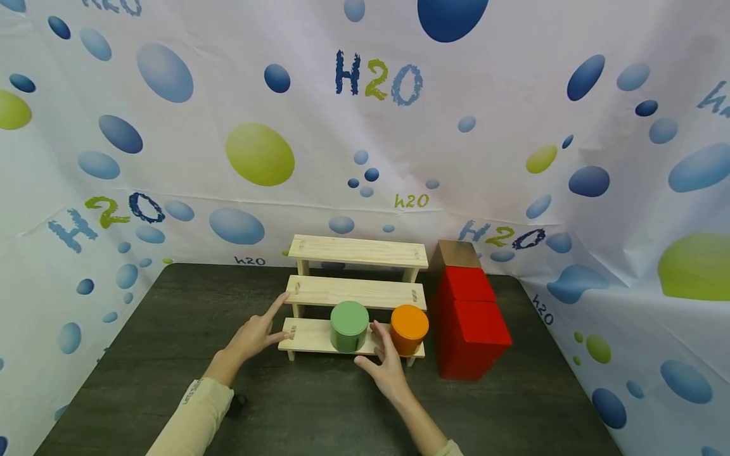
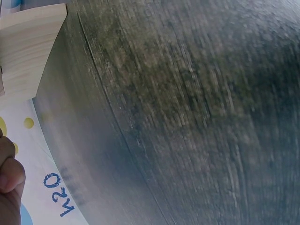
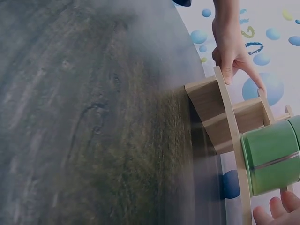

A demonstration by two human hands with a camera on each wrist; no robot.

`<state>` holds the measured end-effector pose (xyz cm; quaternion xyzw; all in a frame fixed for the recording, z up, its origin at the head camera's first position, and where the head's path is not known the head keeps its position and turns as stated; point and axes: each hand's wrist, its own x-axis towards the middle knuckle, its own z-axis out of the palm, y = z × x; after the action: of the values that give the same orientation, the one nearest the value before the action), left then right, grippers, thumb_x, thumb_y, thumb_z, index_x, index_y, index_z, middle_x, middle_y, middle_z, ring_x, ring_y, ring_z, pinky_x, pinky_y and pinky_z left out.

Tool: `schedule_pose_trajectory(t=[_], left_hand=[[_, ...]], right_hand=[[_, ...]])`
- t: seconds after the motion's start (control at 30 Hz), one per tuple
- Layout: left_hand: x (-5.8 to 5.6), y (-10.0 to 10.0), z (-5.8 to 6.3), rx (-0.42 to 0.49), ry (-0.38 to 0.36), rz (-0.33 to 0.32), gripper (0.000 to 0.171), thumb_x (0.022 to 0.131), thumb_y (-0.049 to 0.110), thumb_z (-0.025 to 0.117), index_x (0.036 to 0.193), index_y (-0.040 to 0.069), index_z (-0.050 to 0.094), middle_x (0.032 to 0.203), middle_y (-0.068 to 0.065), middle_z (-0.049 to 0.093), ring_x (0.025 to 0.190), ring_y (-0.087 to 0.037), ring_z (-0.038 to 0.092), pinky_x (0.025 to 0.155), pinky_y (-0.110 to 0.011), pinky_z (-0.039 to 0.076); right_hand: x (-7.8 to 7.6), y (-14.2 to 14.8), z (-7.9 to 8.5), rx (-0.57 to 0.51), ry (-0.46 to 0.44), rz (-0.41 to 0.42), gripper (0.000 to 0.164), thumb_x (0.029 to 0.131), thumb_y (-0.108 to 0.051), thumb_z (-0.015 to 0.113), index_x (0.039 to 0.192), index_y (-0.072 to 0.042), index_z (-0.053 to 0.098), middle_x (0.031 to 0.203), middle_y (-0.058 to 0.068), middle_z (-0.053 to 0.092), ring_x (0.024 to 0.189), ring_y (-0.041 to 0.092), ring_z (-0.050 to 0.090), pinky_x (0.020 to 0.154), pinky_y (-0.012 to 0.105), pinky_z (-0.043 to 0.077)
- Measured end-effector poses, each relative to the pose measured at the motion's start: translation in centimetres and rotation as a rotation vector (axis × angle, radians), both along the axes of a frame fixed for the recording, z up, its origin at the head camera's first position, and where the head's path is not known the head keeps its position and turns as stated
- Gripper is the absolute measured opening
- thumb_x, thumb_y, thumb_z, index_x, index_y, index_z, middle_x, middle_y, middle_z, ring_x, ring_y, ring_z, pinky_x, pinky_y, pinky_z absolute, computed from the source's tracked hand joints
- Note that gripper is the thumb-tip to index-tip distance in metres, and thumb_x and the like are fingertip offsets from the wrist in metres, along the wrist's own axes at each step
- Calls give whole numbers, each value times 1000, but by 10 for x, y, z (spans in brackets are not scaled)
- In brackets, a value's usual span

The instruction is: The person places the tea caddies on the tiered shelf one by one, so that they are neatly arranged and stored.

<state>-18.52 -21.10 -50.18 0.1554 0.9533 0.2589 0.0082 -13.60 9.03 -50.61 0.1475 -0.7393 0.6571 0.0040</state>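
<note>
A three-tier wooden stand (image 1: 353, 292) is on the dark table. On its lowest tier are a green lidded canister (image 1: 350, 328) and, at the right end, an orange canister (image 1: 409, 330). My left hand (image 1: 253, 335) touches the stand's left edge, index finger at the middle tier, thumb at the lowest. My right hand (image 1: 388, 367) is in front of the lowest tier, between the canisters and nearest the green one, fingers spread and slightly bent. In the right wrist view its fingertips (image 3: 276, 213) appear beside the green canister (image 3: 272, 159); whether they touch it I cannot tell.
Red boxes (image 1: 476, 329) stand just right of the stand, with a brown box (image 1: 458, 254) behind them. A white curtain (image 1: 319, 158) with blue and green dots borders the table at the back and sides. Some dark small thing (image 1: 236, 404) lies by the left sleeve.
</note>
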Motion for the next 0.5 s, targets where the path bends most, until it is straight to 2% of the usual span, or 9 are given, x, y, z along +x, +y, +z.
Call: schedule_pose_trajectory(t=[0.27,0.5], left_hand=[[0,-1,0,3,39,-16,90,81,28,68,148,22,7,47,6,37,39,-5,27,39,-21,28],[-1,0,-1,5,46,-23,89,82,27,68,148,20,8,47,7,37,39,-5,28,40,-21,28]], right_hand=[[11,8,0,-18,0,24,70,83,-14,67,139,2,28,140,23,34,127,39,33,99,55,29],[22,15,7,5,8,-7,64,82,-8,67,135,5,34,136,20,42,122,36,40,98,51,32]])
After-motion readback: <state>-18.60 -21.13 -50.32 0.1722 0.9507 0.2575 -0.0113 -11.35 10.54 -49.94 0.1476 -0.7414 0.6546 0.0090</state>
